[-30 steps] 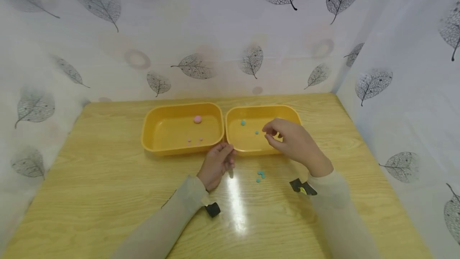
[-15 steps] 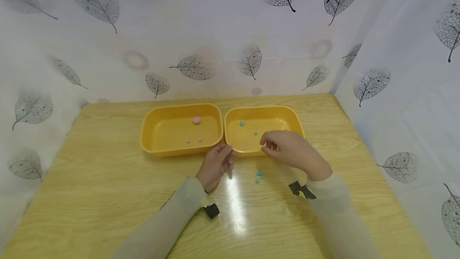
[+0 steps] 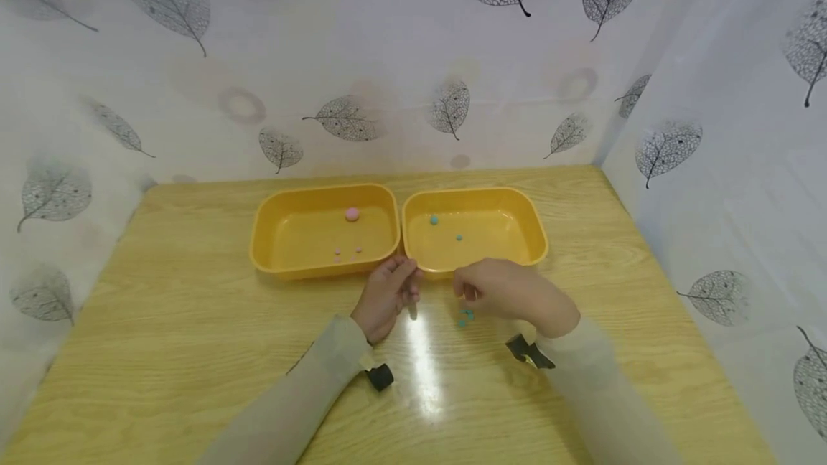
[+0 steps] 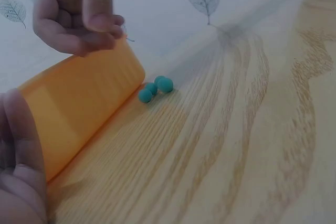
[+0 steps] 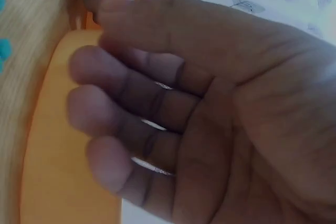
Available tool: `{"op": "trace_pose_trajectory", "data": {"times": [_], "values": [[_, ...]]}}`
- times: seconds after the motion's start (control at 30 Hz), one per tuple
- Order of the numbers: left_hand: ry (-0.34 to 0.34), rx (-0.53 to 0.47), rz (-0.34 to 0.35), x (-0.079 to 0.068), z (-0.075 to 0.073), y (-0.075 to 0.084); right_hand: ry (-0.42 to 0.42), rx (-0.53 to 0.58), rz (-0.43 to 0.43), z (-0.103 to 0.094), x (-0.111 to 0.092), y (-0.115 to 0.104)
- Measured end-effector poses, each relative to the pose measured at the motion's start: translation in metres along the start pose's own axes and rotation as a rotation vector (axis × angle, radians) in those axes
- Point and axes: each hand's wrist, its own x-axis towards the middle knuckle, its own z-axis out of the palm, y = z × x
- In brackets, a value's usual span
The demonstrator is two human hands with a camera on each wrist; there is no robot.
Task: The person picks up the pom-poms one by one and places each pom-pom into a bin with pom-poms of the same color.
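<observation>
My left hand holds the near left corner of the right yellow tray, thumb over its rim. Just in front of that tray, my right hand hovers palm down over several small turquoise balls on the table. Its fingers are loosely bent with nothing between them in the right wrist view. Inside the right tray lie a larger turquoise ball and a small one. The left yellow tray carries a larger pink ball and several tiny pink ones.
Both trays stand side by side near the back of the wooden table. A pale curtain with a leaf print closes off the back and both sides. Black straps show at the wrists.
My right hand has come back toward me from over the right tray, lowering to the turquoise balls on the table. The left hand keeps its place at the tray corner.
</observation>
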Motion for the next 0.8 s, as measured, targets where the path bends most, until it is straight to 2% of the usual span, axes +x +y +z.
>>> {"op": "trace_pose_trajectory", "data": {"times": [0.2,0.47,0.8], "values": [[0.002,-0.024,0.002,0.001,0.0,0.0,-0.07,0.003,-0.007,0.012,0.004,-0.002],[0.015,-0.019,0.008,0.001,0.001,-0.002,-0.173,-0.01,0.065,0.029,0.013,-0.006],[0.018,-0.018,0.007,0.002,0.0,-0.002,-0.184,-0.03,0.077,0.032,0.016,-0.008]]}}
